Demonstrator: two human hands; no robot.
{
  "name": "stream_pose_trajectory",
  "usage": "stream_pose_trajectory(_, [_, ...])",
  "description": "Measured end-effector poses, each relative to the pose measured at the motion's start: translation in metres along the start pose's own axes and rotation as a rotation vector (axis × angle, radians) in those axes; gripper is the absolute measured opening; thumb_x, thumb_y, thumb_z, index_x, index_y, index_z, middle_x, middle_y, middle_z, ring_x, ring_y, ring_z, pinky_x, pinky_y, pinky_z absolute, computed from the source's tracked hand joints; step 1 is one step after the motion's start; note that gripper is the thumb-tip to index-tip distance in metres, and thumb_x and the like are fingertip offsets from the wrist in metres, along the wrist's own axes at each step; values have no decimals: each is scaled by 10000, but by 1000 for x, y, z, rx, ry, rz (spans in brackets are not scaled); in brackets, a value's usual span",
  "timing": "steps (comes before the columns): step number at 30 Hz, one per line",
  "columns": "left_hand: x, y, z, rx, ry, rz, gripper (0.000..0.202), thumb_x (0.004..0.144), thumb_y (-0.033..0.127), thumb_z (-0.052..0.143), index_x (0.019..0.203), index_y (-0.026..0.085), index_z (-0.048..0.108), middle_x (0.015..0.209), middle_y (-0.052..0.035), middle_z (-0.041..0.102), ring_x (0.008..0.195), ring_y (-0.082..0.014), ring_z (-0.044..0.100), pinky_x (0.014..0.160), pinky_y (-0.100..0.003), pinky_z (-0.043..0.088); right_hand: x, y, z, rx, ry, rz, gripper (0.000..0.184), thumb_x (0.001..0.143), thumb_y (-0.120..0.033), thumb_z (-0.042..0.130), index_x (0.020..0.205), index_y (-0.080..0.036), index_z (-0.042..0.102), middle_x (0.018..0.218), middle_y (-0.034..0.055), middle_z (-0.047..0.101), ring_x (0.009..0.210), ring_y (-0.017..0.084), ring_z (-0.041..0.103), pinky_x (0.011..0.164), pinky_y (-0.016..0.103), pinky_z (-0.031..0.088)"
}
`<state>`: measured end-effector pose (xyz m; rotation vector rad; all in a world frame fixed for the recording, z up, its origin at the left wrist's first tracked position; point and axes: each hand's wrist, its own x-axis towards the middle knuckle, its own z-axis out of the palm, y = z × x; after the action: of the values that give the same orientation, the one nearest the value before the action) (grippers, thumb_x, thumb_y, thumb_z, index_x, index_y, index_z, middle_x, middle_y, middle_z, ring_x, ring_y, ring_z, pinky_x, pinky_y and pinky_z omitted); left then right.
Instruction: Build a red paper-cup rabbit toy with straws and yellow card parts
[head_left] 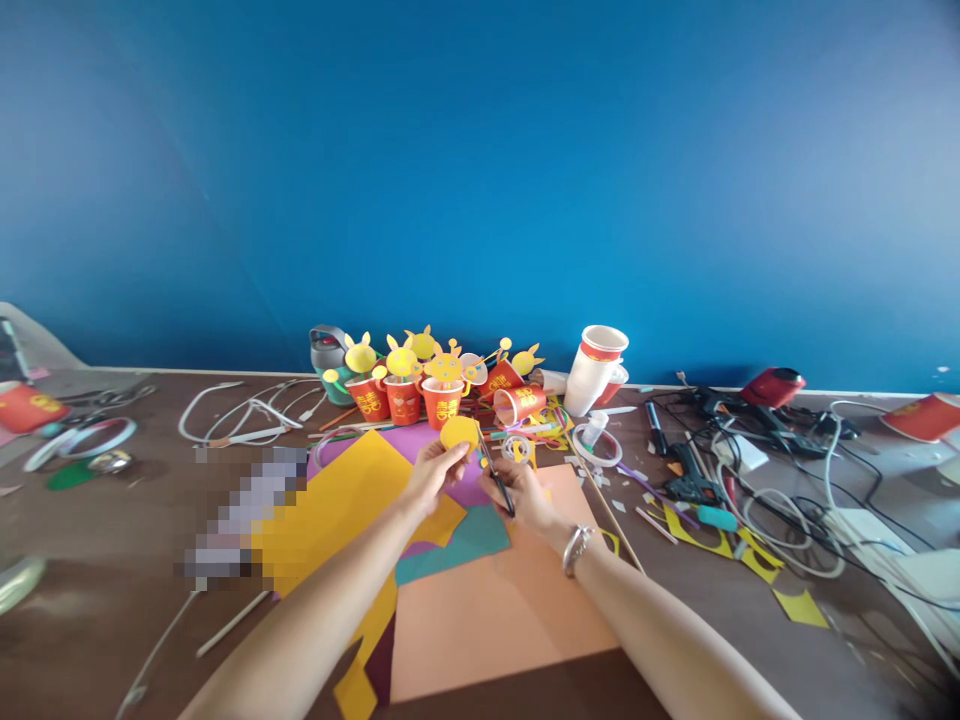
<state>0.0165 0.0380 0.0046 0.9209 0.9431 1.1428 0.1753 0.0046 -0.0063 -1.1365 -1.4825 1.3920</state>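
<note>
My left hand [439, 472] pinches a roundish piece of yellow paper [458, 432] between thumb and fingers. In my right hand [529, 497] is a pair of black-handled scissors [498, 480], its blades pointing up beside the paper's right edge. Whether the blades touch the paper I cannot tell. A silver bracelet [577, 550] circles the right wrist. Beneath the hands lie sheets of coloured paper: an orange-pink sheet [480, 620], a teal sheet [469, 545] and a large yellow sheet [337, 500].
Red paper cups [403, 402] with yellow paper animal heads stand by the blue wall. Tall stacked white cups [592, 375] rise to their right. A glue gun [694, 480], tangled cables [795, 520] and yellow scraps [801, 607] lie at right. A white cable [247, 415] coils at left.
</note>
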Motion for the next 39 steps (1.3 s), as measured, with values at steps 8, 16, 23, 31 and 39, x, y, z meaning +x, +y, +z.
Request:
stream_pose_trajectory(8, [1, 1, 0, 41, -14, 19, 331, 586, 419, 798, 596, 142, 618, 473, 29, 539, 385, -56, 424, 392, -204, 261, 0, 2, 0, 32, 3, -20, 265, 742, -397, 664, 698, -191, 504, 452, -78, 405, 349, 66, 381, 311, 171, 276])
stream_pose_trajectory(16, [2, 2, -1, 41, -13, 38, 336, 593, 425, 794, 694, 132, 662, 529, 32, 553, 401, -49, 427, 402, -203, 278, 0, -2, 0, 5, 18, -43, 323, 752, -448, 660, 658, -188, 493, 450, -76, 402, 343, 63, 372, 319, 182, 289])
stream_pose_trajectory(23, [1, 1, -2, 35, 1, 47, 315, 601, 412, 789, 647, 138, 643, 519, 29, 552, 403, -52, 417, 416, -210, 286, 1, 1, 0, -6, 20, -45, 315, 752, -439, 667, 659, -183, 510, 437, -76, 411, 327, 62, 378, 309, 181, 301])
stream_pose_trajectory(31, [2, 0, -4, 20, 19, 66, 309, 603, 408, 789, 695, 142, 663, 537, 25, 565, 417, -53, 411, 430, -209, 290, 0, 0, -1, -6, 8, -59, 317, 749, -433, 668, 654, -186, 495, 446, -76, 414, 333, 56, 380, 315, 172, 297])
stream_pose_trajectory(39, [1, 3, -2, 16, 61, 82, 354, 587, 458, 784, 673, 153, 626, 525, 34, 555, 407, -53, 416, 424, -208, 283, 0, 0, -1, -30, 15, -45, 289, 739, -415, 662, 666, -186, 501, 438, -77, 422, 332, 64, 392, 311, 171, 296])
